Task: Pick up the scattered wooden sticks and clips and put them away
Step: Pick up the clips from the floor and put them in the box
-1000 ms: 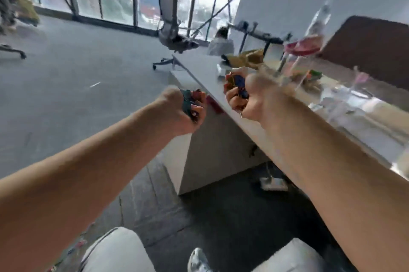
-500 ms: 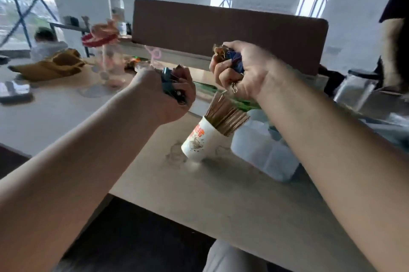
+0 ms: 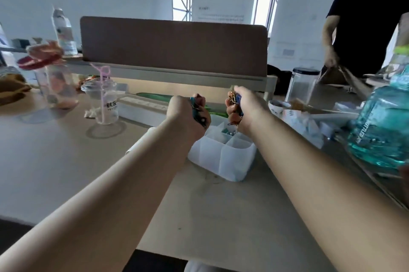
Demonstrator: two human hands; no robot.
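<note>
My left hand [image 3: 186, 114] grips a bunch of teal and dark clips [image 3: 197, 111], fingers curled round them. My right hand [image 3: 245, 106] grips a bunch of blue, orange and gold clips [image 3: 235, 99], one dangling below the fist. Both fists hover side by side above a translucent white organizer box [image 3: 221, 158] with several compartments; a few clips [image 3: 228, 131] lie in a back compartment. The paper cup of wooden sticks is hidden behind my left forearm, only a sliver of white showing.
A clear plastic cup with a pink straw [image 3: 104, 103] and a red-lidded jar [image 3: 53, 81] stand at the left. A big teal water jug [image 3: 380, 130] sits at the right, a glass jar [image 3: 302, 85] behind. A brown divider [image 3: 172, 45] backs the desk. A person in black [image 3: 363, 28] stands far right.
My view swung from the floor and desk side to face the desk straight on. Both fists, still holding clips, came forward over the organizer box; the cup of sticks is now hidden by my left forearm.
</note>
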